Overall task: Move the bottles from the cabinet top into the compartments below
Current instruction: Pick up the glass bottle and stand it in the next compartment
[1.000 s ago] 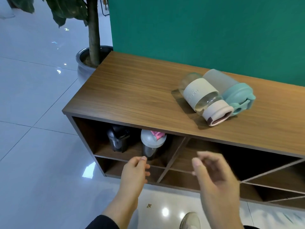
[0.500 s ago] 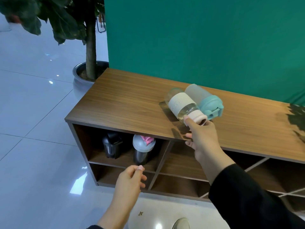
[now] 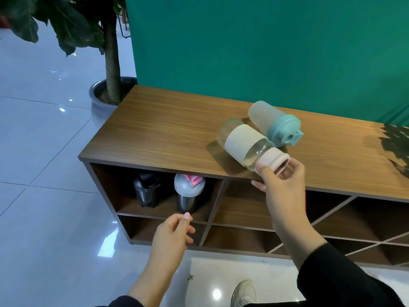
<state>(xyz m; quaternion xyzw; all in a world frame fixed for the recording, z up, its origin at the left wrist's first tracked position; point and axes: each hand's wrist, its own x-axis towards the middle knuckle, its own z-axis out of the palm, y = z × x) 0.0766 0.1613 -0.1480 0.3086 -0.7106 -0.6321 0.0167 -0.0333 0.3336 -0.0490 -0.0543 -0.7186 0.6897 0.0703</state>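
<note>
Two bottles lie on their sides on the wooden cabinet top (image 3: 159, 134). The nearer one is a clear glass bottle (image 3: 245, 144) with a cream sleeve and a pink cap. My right hand (image 3: 281, 185) grips it at the pink cap, near the front edge. Behind it, touching, lies a frosted bottle with a teal lid (image 3: 276, 125). My left hand (image 3: 172, 235) hovers low in front of the compartments, fingers loosely curled, holding nothing. In the upper left compartment stand a black-lidded bottle (image 3: 147, 191) and a steel bottle with a grey lid and pink tab (image 3: 189, 193).
A potted tree (image 3: 111, 89) stands at the cabinet's left end on the glossy tiled floor. A green wall (image 3: 254, 45) backs the cabinet. Open compartments (image 3: 241, 204) run to the right, some with diagonal dividers. My shoe (image 3: 244, 293) shows at the bottom.
My right hand rose from in front of the compartments to the cabinet top and closed on the glass bottle's pink cap. The left hand stayed low.
</note>
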